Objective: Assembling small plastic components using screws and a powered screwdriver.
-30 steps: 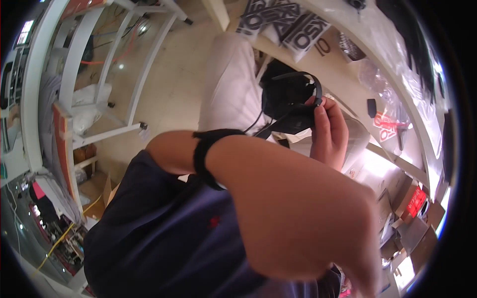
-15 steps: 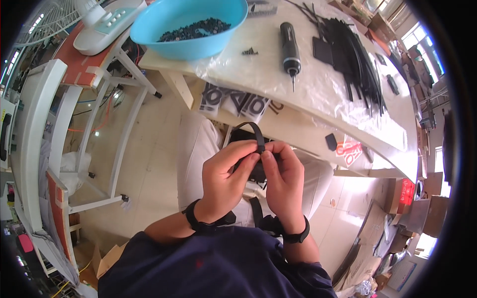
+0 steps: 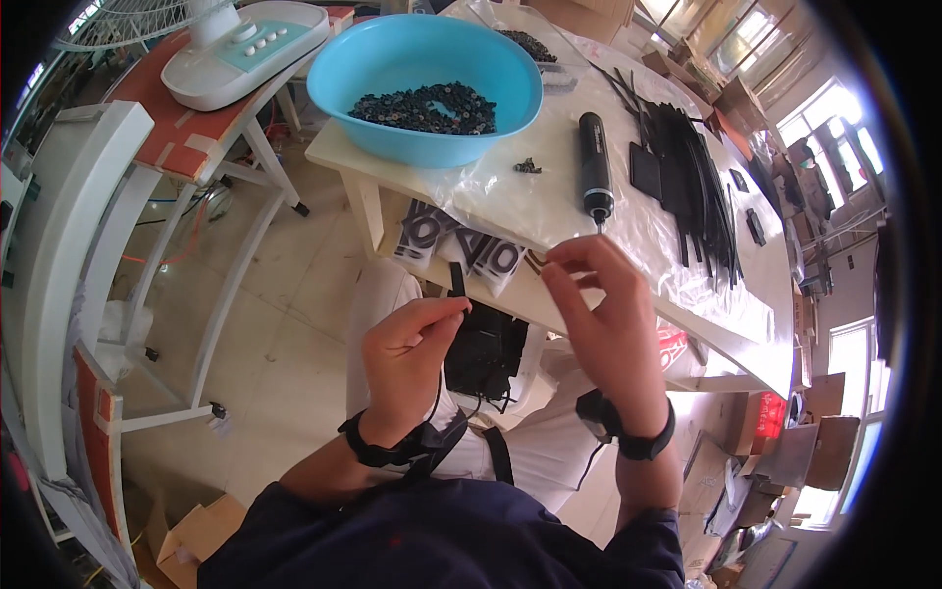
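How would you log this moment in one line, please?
left hand: pinching black strap | right hand: partly open, nearest black screwdriver | table: blue basin, black strips

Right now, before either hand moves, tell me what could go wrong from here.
The right hand overlaps the tip of the power driver in this view; whether they touch is unclear, but a careless move might knock the driver. The left hand seems to have only a pinch on the black strap, so it could slip. The blue basin of small dark parts stands near the table's corner, where a bump might spill them.
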`<action>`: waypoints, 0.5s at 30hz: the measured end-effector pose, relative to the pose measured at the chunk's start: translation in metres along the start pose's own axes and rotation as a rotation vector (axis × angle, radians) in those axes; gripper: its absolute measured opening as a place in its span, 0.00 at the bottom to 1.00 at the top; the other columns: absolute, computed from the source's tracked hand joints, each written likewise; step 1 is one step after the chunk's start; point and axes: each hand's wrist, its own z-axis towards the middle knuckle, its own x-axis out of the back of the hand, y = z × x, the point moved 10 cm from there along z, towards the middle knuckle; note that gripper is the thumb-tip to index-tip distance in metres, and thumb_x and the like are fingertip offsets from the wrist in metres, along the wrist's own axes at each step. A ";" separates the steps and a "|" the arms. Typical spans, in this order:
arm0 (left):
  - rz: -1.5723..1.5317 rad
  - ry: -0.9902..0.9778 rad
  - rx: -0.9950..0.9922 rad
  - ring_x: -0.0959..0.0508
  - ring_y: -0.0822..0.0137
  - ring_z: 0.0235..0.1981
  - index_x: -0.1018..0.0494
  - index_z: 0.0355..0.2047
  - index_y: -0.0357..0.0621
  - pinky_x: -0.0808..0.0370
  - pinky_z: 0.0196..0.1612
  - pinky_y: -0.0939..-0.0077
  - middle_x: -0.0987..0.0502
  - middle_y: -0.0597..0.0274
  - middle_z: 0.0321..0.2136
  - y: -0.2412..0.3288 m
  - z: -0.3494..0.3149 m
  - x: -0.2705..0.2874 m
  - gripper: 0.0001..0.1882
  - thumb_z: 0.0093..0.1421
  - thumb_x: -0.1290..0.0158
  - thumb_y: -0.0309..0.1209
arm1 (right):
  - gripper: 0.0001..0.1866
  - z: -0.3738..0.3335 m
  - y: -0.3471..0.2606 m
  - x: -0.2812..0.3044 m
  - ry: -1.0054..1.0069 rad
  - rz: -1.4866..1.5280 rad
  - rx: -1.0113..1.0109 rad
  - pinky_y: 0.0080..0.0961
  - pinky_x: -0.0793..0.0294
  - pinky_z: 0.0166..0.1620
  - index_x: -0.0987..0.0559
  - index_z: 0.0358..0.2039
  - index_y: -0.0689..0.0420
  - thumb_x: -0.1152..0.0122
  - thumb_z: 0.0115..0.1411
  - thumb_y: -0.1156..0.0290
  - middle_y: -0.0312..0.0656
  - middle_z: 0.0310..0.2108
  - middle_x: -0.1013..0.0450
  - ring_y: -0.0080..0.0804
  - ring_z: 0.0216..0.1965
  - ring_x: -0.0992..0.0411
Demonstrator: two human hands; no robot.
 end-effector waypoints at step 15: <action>-0.161 -0.092 0.216 0.23 0.79 0.37 0.21 0.45 0.33 0.28 0.41 0.86 0.19 0.61 0.38 -0.034 0.012 0.010 0.11 0.63 0.46 0.17 | 0.13 0.243 0.023 0.051 -0.003 -0.441 0.222 0.35 0.25 0.41 0.19 0.37 0.62 0.45 0.63 0.66 0.49 0.34 0.20 0.45 0.36 0.22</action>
